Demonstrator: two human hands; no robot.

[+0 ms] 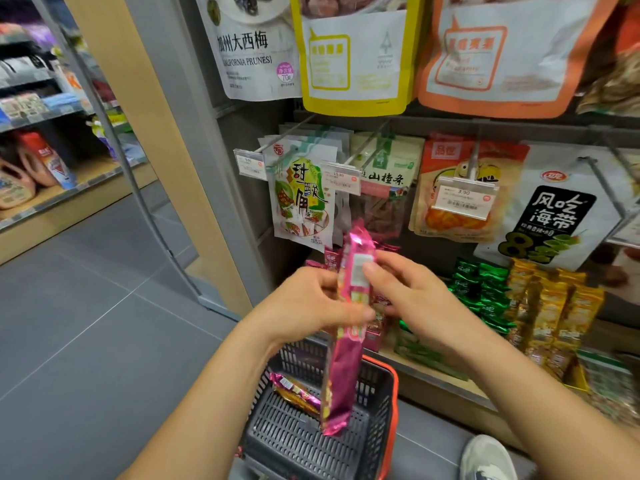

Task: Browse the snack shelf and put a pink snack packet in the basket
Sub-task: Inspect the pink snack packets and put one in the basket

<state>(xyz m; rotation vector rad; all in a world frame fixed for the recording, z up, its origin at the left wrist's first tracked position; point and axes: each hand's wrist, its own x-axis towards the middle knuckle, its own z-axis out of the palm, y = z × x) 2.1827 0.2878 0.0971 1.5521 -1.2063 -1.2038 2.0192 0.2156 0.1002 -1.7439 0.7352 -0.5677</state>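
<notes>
Now, left hand point(311, 306): grips pink snack packet point(341, 386) upright
right hand point(412, 296): pinches packet's upper part
basket point(394, 393): below packet

The low wooden shelf point(436, 375) on the right carried rows of upright snacks: pink packets point(377, 327) at its left end, green packets point(485, 292) in the middle and gold packets point(554, 317) to the right. On the grey tiled floor point(86, 323) below it stood a dark mesh basket point(304, 362) with a red rim, near a pale shoe point(488, 459).
</notes>
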